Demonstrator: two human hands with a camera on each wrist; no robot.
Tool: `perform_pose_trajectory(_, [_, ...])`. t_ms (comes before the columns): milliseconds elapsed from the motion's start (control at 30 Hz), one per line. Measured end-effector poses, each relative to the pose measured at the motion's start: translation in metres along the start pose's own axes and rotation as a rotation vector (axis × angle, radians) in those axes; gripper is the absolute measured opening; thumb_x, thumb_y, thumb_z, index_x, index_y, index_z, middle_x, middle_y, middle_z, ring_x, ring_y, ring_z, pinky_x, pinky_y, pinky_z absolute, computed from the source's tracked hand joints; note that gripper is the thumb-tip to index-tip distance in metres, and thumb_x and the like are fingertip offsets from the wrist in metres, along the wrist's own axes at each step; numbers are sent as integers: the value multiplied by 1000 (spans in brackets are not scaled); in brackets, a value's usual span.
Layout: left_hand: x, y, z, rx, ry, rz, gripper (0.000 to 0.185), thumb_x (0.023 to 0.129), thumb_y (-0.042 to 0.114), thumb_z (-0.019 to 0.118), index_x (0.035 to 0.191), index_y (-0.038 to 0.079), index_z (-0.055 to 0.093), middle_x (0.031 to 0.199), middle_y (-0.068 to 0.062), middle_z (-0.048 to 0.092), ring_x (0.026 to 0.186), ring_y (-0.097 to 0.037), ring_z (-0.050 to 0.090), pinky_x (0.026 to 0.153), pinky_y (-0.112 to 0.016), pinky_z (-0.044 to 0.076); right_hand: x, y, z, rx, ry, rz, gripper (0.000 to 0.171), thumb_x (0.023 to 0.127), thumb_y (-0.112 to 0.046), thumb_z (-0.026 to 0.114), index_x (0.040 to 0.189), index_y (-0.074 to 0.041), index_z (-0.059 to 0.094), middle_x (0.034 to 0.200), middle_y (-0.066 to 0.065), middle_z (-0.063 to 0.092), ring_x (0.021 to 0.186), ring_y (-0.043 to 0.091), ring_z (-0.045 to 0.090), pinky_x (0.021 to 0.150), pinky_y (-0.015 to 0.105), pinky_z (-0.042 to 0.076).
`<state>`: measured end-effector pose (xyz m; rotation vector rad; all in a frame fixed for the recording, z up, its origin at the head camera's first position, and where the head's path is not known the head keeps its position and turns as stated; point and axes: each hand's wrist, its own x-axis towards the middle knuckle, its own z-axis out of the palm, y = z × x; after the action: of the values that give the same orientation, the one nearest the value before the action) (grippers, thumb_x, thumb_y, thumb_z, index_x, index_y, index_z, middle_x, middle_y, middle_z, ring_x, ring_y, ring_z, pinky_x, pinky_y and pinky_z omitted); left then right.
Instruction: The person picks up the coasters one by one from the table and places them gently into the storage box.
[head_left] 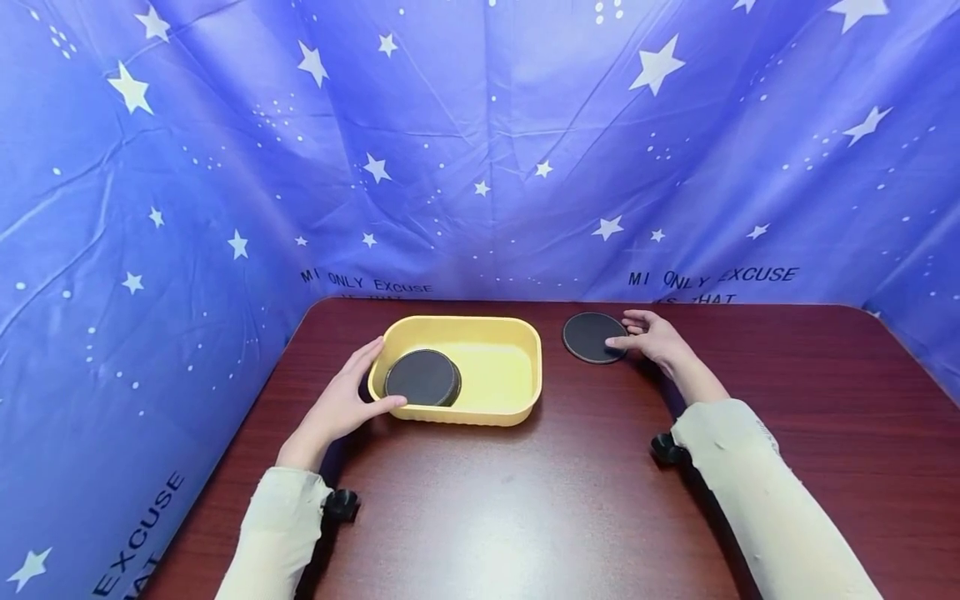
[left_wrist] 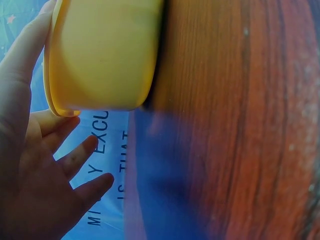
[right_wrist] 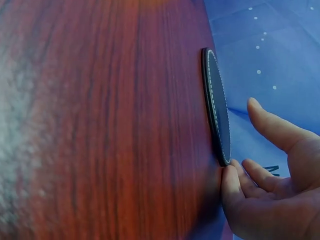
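Observation:
A yellow rectangular plastic bin (head_left: 510, 414) stands on the table, left of centre. My left hand (head_left: 347, 398) holds its left end, thumb on the near rim and index finger at the left rim; the other fingers spread loosely beside it in the left wrist view. Inside the bin, at its left, lies a round black coaster (head_left: 422, 377), seemingly with more beneath it. Another black coaster (head_left: 588, 337) with pale edge stitching lies flat to the right of the bin. At its right edge is my right hand (head_left: 660, 340), fingertips touching the rim, thumb raised above and apart from it.
The dark red wood-grain table (head_left: 600, 483) reflects a bright patch near its middle. Behind it and to both sides hangs a blue curtain (head_left: 465, 125) with white stars and printed words, close to the table's far edge.

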<state>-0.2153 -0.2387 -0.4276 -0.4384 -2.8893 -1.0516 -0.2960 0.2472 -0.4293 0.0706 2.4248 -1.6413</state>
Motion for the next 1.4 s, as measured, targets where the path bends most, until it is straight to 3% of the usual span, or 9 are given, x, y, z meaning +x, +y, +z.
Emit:
perform_pose_trajectory(133, [0, 0, -1, 6, 6, 10, 101, 78, 40, 83, 158, 9, 28, 164, -11, 27, 151, -35, 27, 120, -58, 27, 3, -1, 5, -135, 36, -29, 84, 83, -7, 75, 151, 9, 28, 152, 32, 37, 138, 42, 37, 110, 42, 37])
perform_pose_trajectory(333, [0, 1, 0, -4, 14, 12, 101, 78, 41, 83, 158, 10, 28, 165, -9, 27, 151, -33, 27, 120, -57, 27, 6, -3, 11, -371, 107, -72, 82, 78, -8, 80, 146, 10, 38, 140, 31, 49, 125, 42, 46, 109, 51, 39])
perform_pose_trajectory(400, [-1, 1, 2, -7, 11, 11, 101, 78, 41, 83, 158, 10, 29, 164, -9, 27, 151, -33, 27, 120, -57, 27, 6, -1, 12, -372, 97, -65, 81, 78, -7, 80, 146, 9, 38, 139, 31, 48, 124, 43, 45, 107, 52, 40])
perform_pose_trajectory(700, [-3, 0, 4, -13, 25, 24, 99, 79, 40, 83, 157, 7, 31, 163, -12, 29, 150, -35, 29, 120, -58, 27, 12, -6, 13, -356, -6, -40, 87, 72, -2, 77, 149, 2, 36, 140, 33, 43, 129, 55, 22, 112, 62, 23])
perform_pose_trajectory(933, [-3, 1, 1, -3, 36, 36, 99, 79, 39, 83, 156, 6, 32, 163, -12, 30, 149, -35, 30, 120, -57, 28, 17, -20, 8, -465, -116, -50, 82, 71, -5, 75, 145, 4, 41, 136, 35, 50, 127, 50, 39, 114, 64, 21])
perform_pose_trajectory(1100, [-4, 1, 2, -4, 39, 27, 100, 77, 39, 84, 156, 7, 32, 163, -10, 30, 150, -33, 30, 120, -57, 29, 19, -20, 7, -478, -129, -69, 77, 70, -6, 76, 140, 5, 46, 127, 33, 54, 116, 43, 48, 108, 57, 30])
perform_pose_trajectory(1200, [-4, 1, 2, -11, 34, 25, 101, 77, 40, 84, 157, 8, 31, 163, -10, 30, 150, -33, 30, 120, -56, 28, 18, -20, 7, -479, -126, -63, 77, 69, -6, 77, 138, 5, 47, 127, 34, 50, 117, 43, 45, 105, 54, 34])
perform_pose_trajectory(1400, [-4, 2, 2, -11, 30, 22, 101, 77, 39, 84, 157, 8, 31, 163, -9, 29, 150, -33, 30, 120, -56, 29, 14, -21, 6, -427, -155, -22, 77, 67, -3, 75, 136, 9, 42, 127, 35, 36, 123, 46, 27, 108, 55, 29])
